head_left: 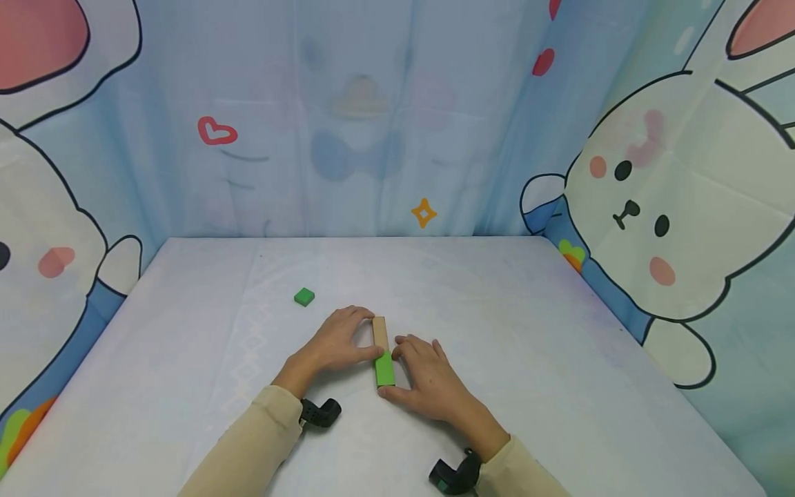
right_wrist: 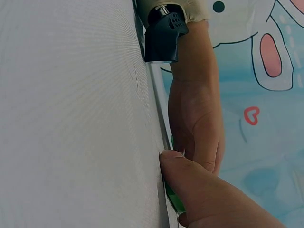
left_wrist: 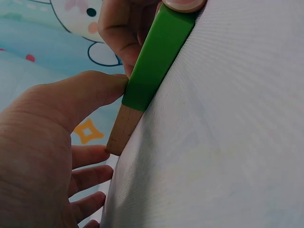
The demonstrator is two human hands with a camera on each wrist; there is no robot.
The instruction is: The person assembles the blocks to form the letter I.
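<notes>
A natural-wood block (head_left: 379, 333) and a bright green block (head_left: 385, 371) lie end to end on the white table, forming one straight strip. My left hand (head_left: 338, 343) is at the strip's left side. Its index fingertip touches the wooden block's far end, and its thumb presses close to the joint. On the right, my right hand (head_left: 431, 379) holds the green block, thumb at the near end and forefinger by the joint. In the left wrist view the green block (left_wrist: 159, 57) meets the wooden block (left_wrist: 125, 129) with no visible gap. The right wrist view mostly hides the strip behind the thumb.
A small darker green block (head_left: 304, 297) lies apart, beyond the left hand. The white tabletop (head_left: 559, 331) ends at a blue curtain (head_left: 267, 193) printed with rabbits. Black wrist cameras, one at the left wrist (head_left: 321, 413), sit low over the table.
</notes>
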